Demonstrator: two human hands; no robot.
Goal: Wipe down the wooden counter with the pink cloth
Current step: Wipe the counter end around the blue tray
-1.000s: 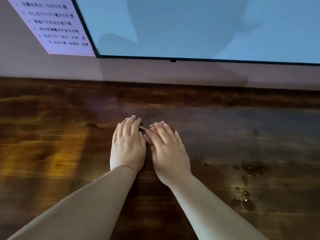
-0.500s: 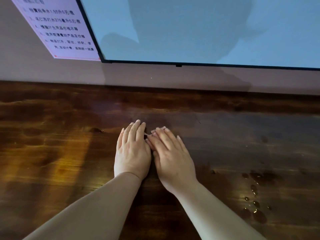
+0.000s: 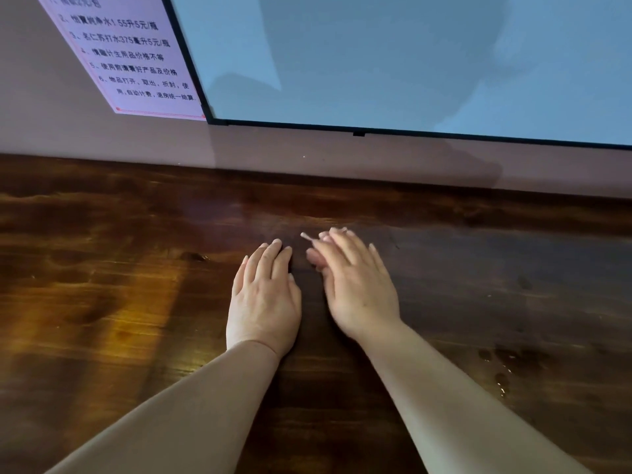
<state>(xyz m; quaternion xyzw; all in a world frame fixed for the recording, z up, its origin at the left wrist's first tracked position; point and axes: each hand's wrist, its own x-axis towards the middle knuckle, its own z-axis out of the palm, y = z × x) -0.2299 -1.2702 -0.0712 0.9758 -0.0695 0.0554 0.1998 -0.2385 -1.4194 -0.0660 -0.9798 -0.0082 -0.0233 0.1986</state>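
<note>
Both my hands lie palm down on the dark wooden counter (image 3: 102, 302), near its middle. My left hand (image 3: 263, 295) rests flat with its fingers straight and together. A small gap separates it from my right hand (image 3: 355, 282), whose fingers are also straight and slightly blurred. A thin pale sliver (image 3: 305, 236) sticks out at my right hand's fingertips; how it is held is unclear. No pink cloth is in view.
Water droplets and a wet patch (image 3: 502, 374) sit on the counter at the right. A wall rises behind the counter, with a black-framed screen (image 3: 410, 63) and a printed notice (image 3: 130, 56) on it.
My right hand has moved away from my left hand, forward and to the right, and the pale sliver went with it. The hands were touching before; now a gap separates them.
</note>
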